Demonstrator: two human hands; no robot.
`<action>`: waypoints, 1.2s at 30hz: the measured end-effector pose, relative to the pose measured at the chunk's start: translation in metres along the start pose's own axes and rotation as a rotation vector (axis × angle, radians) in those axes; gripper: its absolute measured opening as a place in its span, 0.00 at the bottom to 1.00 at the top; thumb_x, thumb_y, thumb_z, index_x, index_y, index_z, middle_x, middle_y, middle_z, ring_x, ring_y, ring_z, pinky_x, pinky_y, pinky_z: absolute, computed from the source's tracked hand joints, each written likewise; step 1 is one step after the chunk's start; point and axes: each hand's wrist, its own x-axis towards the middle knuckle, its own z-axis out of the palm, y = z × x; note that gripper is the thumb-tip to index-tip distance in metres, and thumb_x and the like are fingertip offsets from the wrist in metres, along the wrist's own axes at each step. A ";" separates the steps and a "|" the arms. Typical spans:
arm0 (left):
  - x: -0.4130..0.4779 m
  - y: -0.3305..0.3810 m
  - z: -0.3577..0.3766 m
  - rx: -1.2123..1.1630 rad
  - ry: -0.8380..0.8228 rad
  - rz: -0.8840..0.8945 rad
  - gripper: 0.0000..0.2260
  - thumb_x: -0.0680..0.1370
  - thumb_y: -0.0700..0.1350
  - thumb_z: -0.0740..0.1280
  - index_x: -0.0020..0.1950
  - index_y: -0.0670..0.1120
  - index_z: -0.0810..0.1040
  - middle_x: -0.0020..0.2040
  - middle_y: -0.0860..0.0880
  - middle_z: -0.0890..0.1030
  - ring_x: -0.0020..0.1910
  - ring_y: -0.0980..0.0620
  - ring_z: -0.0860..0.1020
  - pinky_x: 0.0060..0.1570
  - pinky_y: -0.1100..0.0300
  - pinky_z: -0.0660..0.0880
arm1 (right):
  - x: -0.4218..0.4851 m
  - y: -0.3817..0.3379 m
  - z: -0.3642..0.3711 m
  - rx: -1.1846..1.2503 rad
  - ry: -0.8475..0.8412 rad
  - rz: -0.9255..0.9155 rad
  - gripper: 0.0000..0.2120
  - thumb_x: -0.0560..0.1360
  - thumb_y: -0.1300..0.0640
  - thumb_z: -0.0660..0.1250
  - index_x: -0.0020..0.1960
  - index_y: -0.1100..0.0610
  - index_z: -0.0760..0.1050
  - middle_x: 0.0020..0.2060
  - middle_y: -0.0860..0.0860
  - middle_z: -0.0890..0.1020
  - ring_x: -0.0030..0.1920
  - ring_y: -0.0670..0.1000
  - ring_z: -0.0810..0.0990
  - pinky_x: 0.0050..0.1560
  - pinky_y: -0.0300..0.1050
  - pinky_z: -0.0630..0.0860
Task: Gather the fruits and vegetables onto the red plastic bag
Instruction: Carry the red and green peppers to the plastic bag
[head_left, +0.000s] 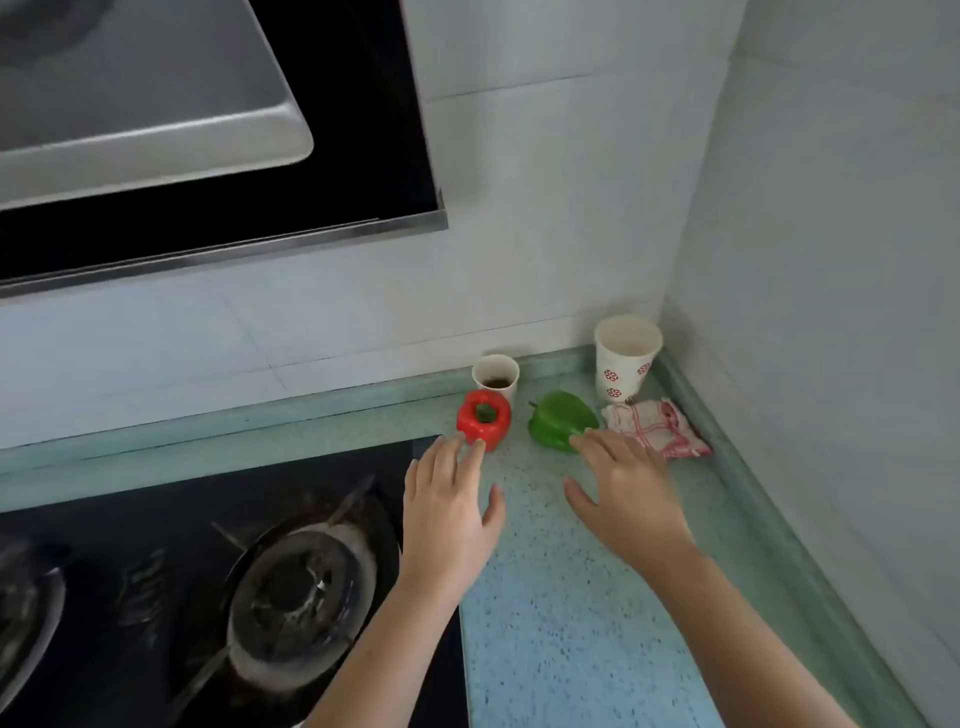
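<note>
A red bell pepper (484, 419) stands stem-up on the green speckled counter (540, 571), near the back wall. A green bell pepper (560, 419) lies on its side just to its right. My left hand (451, 501) reaches in with fingers spread, its fingertips at the red pepper's front. My right hand (626, 491) is open too, fingertips touching the near side of the green pepper. Neither hand holds anything. No red plastic bag is in view.
A small paper cup (496, 375) with dark liquid stands behind the red pepper. A taller patterned paper cup (626, 358) sits in the corner, a red-checked cloth (655, 426) in front of it. A gas stove (291, 582) lies to the left, a range hood (208, 130) above.
</note>
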 end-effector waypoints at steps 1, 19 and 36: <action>0.007 -0.003 0.006 -0.011 -0.011 -0.010 0.21 0.73 0.52 0.57 0.58 0.40 0.76 0.56 0.40 0.78 0.56 0.40 0.77 0.55 0.43 0.74 | 0.008 0.004 0.007 0.007 -0.008 0.002 0.21 0.67 0.56 0.73 0.57 0.61 0.76 0.54 0.59 0.80 0.55 0.61 0.77 0.54 0.62 0.72; 0.075 -0.040 0.099 -0.145 -0.068 -0.217 0.28 0.72 0.51 0.69 0.69 0.43 0.66 0.67 0.41 0.69 0.66 0.42 0.66 0.65 0.47 0.60 | 0.098 0.037 0.076 0.070 -0.135 0.106 0.27 0.71 0.49 0.67 0.67 0.56 0.65 0.63 0.56 0.70 0.62 0.56 0.69 0.61 0.54 0.68; 0.083 -0.037 0.123 -0.445 -0.018 -0.313 0.31 0.67 0.44 0.75 0.66 0.42 0.67 0.63 0.43 0.68 0.61 0.46 0.69 0.57 0.59 0.69 | 0.105 0.044 0.096 0.243 -0.128 0.199 0.31 0.68 0.49 0.71 0.67 0.55 0.64 0.61 0.55 0.68 0.60 0.55 0.67 0.56 0.51 0.72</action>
